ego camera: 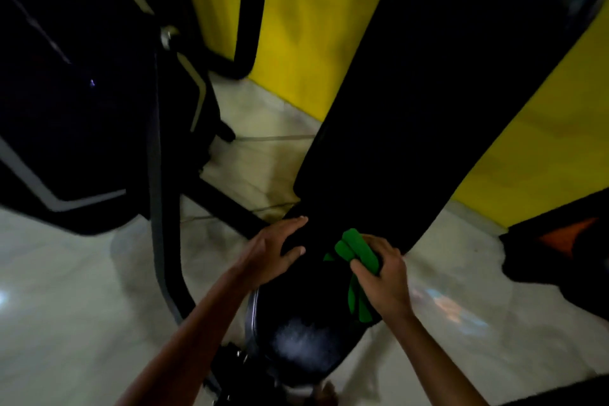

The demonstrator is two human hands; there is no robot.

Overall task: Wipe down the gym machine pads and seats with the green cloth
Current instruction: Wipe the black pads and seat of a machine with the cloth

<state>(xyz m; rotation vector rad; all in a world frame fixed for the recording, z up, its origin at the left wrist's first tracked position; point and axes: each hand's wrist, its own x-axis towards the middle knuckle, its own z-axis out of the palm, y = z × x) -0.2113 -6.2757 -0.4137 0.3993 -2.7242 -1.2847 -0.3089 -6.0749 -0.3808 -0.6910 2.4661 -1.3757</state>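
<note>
A long black back pad [421,102] slants from the upper right down to the middle of the view. Below it sits the black seat pad [303,333], with a pale sheen on its near end. My right hand [384,273] grips a bunched green cloth [357,254] where the two pads meet; a strip of cloth hangs down over the seat. My left hand [278,249] lies with spread fingers on the left edge of the pad junction and holds nothing.
A black machine frame [164,175] with grey trim stands on the left, its base bar running across the pale tiled floor [66,306]. The yellow wall [296,26] is behind. A dark object with an orange part [560,241] sits at the right.
</note>
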